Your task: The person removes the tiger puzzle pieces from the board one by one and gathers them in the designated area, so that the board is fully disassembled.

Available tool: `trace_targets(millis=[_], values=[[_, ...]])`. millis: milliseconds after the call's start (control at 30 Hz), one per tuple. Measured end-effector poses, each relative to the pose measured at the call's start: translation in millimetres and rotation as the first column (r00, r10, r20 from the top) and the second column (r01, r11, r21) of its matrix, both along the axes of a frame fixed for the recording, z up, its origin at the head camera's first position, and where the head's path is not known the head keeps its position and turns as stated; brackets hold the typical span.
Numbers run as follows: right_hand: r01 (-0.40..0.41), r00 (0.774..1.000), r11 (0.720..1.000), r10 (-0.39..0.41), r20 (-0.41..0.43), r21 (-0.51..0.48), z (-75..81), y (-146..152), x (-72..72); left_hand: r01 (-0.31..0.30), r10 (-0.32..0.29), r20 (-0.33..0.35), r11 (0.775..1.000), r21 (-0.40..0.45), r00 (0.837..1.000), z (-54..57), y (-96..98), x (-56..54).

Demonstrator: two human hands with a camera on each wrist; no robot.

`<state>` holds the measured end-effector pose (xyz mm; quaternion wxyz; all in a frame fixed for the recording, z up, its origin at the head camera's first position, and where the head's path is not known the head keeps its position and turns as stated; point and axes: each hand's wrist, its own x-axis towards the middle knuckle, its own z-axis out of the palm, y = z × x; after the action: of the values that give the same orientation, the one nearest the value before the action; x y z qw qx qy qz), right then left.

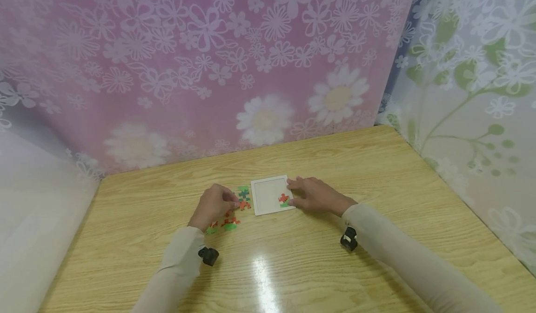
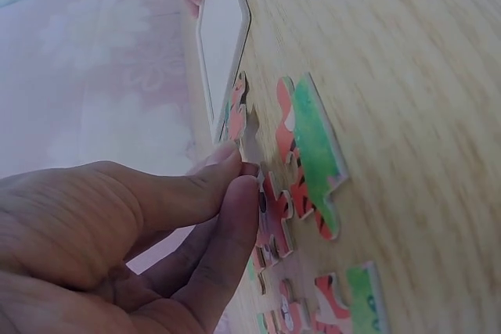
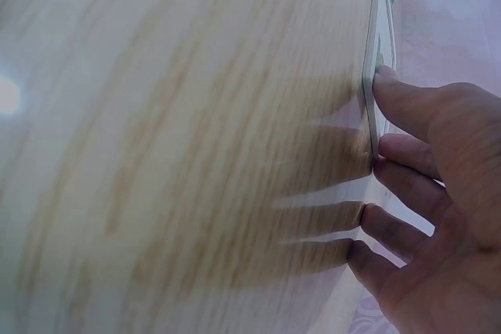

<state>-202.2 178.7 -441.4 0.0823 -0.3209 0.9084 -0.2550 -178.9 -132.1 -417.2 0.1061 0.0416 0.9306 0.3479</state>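
My left hand (image 1: 214, 205) pinches a small orange jigsaw piece (image 2: 250, 168) between thumb and forefinger, and the fingertips hide most of it. Close beyond the thumb tip is an orange striped jigsaw piece (image 2: 237, 111), by the puzzle tray's left edge. The square white puzzle tray (image 1: 253, 199) lies flat, with orange and green pieces (image 1: 284, 199) in its lower right corner. At the tray's right edge, my right hand (image 1: 316, 195) rests with fingers spread. In the right wrist view its thumb (image 3: 403, 99) touches the rim, and the other fingertips are along the side.
Loose orange and green jigsaw pieces (image 1: 230, 224) lie below and beside my left hand. A larger green and orange piece (image 2: 317, 146) lies nearest the left wrist camera. The wooden table (image 1: 318, 266) meets flowered cloth walls (image 1: 209, 71) at the back and sides.
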Motion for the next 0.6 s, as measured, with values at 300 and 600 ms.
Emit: trace_targets(millis=[300, 600], values=[[0.002, 1.0, 1.0, -0.002, 0.005, 0.011, -0.6, 0.0, -0.3, -0.01, 0.01, -0.004, 1.0, 0.002, 1.0, -2.7, 0.7, -0.7], [0.008, 1.0, 1.0, -0.008, 0.008, 0.016, 0.0, -0.4, -0.3, 0.002, -0.002, -0.032, 1.0, 0.003, 0.999, -4.6, 0.5, -2.1]])
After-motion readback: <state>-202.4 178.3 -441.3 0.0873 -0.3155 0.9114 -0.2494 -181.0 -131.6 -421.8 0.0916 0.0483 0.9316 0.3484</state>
